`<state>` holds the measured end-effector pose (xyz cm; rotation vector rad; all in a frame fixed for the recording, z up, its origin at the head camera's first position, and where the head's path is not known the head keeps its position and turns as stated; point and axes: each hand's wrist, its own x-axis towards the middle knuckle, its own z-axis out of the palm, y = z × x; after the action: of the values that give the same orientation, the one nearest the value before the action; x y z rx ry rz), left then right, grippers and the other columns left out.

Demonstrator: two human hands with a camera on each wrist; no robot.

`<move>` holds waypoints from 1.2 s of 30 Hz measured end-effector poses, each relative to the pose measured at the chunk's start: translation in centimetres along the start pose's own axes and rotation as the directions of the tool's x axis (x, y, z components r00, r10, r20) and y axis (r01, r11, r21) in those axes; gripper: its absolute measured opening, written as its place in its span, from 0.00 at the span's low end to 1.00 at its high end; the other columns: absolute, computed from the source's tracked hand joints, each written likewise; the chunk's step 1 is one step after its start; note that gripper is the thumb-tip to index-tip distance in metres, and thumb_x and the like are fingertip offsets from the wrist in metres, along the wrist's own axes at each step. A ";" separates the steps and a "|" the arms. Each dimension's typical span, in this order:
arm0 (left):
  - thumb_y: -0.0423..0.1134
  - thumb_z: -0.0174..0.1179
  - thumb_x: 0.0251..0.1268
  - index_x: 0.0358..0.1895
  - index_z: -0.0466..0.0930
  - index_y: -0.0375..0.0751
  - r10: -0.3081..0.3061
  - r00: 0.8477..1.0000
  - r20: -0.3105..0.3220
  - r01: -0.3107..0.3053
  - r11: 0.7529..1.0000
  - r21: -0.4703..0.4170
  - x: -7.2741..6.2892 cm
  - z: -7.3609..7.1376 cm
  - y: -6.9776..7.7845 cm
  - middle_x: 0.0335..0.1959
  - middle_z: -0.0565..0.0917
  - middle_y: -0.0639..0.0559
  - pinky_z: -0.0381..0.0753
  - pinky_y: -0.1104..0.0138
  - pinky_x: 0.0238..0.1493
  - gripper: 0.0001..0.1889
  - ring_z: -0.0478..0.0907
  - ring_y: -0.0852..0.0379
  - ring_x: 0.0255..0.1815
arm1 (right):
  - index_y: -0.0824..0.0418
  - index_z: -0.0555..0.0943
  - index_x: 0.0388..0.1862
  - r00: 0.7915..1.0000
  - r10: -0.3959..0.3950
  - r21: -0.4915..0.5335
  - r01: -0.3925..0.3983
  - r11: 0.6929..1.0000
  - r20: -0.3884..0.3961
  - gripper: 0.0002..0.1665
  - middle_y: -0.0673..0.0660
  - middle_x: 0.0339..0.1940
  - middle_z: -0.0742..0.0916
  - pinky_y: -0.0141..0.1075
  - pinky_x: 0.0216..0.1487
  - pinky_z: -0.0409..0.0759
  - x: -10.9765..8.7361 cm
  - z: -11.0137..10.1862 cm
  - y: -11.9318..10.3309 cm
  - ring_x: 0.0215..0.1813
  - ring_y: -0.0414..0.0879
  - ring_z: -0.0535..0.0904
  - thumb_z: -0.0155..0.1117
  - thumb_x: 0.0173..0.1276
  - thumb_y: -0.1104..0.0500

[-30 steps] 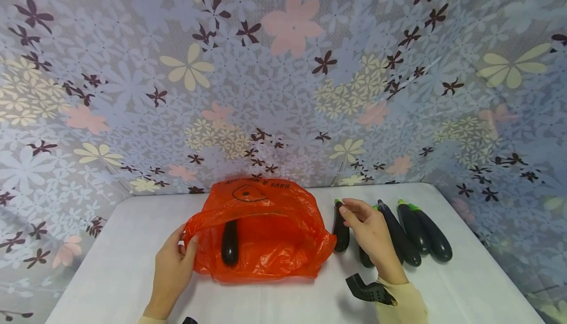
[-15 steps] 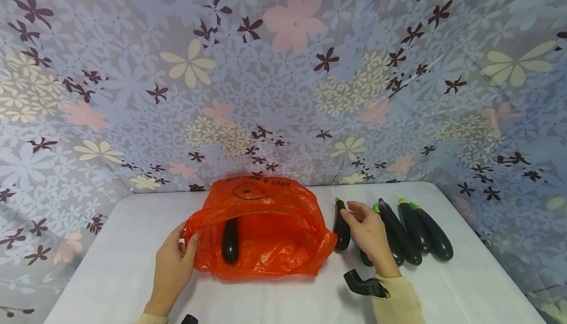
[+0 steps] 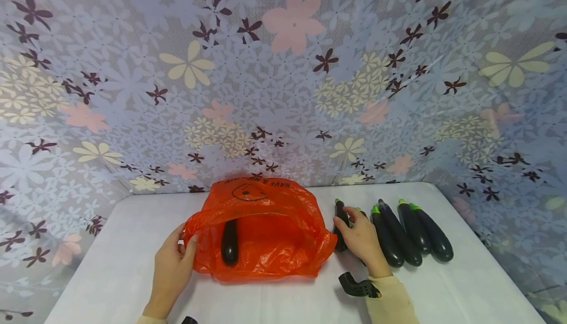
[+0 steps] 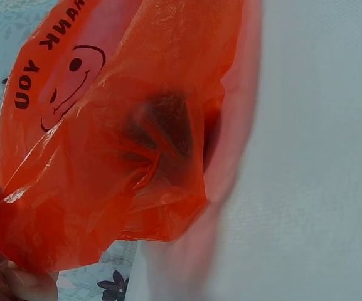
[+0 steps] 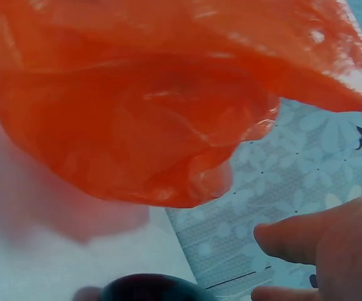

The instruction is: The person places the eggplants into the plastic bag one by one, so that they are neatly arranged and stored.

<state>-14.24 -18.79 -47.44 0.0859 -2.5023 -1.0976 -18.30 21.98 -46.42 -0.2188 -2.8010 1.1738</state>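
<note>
Your left hand (image 3: 172, 266) pinches the thin red plastic bag (image 3: 274, 257); your right hand (image 3: 362, 236) is over a long, glossy black eggplant (image 3: 340, 242).
The eggplant, green at its stem, lies on the white table (image 3: 252, 305) near the bag; your right fingers stand loosely apart, though if they touch it, I cannot tell.

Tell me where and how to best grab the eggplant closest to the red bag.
Probably pinch the eggplant across its slimmer half, below the green stem, from above and the right: it lies lengthwise, stem farthest away, and the red bag crowds its left side.
</note>
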 end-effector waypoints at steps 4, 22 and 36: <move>0.35 0.59 0.72 0.65 0.73 0.28 0.008 1.000 -0.004 -0.008 1.000 -0.003 0.0 0.0 0.1 0.40 0.80 0.41 0.69 0.71 0.21 0.22 0.67 0.59 0.23 | 0.73 0.66 0.71 1.000 0.001 -0.047 0.000 0.999 0.018 0.35 0.76 0.65 0.76 0.62 0.65 0.68 0.2 0.4 0.1 0.65 0.69 0.73 0.58 0.74 0.51; 0.36 0.60 0.72 0.65 0.72 0.28 0.001 1.000 -0.007 -0.001 1.000 -0.001 0.0 0.1 0.0 0.38 0.79 0.42 0.70 0.71 0.20 0.23 0.67 0.59 0.21 | 0.84 0.71 0.58 0.997 0.019 -0.326 0.005 0.945 0.070 0.24 0.76 0.51 0.80 0.59 0.62 0.72 0.9 1.6 -0.9 0.57 0.69 0.77 0.55 0.68 0.68; 0.36 0.60 0.71 0.65 0.73 0.29 -0.006 1.000 -0.005 0.006 1.000 -0.012 0.0 0.0 0.0 0.35 0.77 0.43 0.69 0.71 0.20 0.23 0.66 0.59 0.21 | 0.81 0.70 0.62 0.997 0.061 -0.305 -0.044 0.951 0.047 0.27 0.77 0.50 0.81 0.61 0.57 0.75 1.1 1.6 -1.1 0.53 0.69 0.79 0.59 0.73 0.61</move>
<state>-14.27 -18.82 -47.44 0.0929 -2.4922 -1.1133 -19.70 20.31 -46.74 -0.2887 -3.0327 0.7615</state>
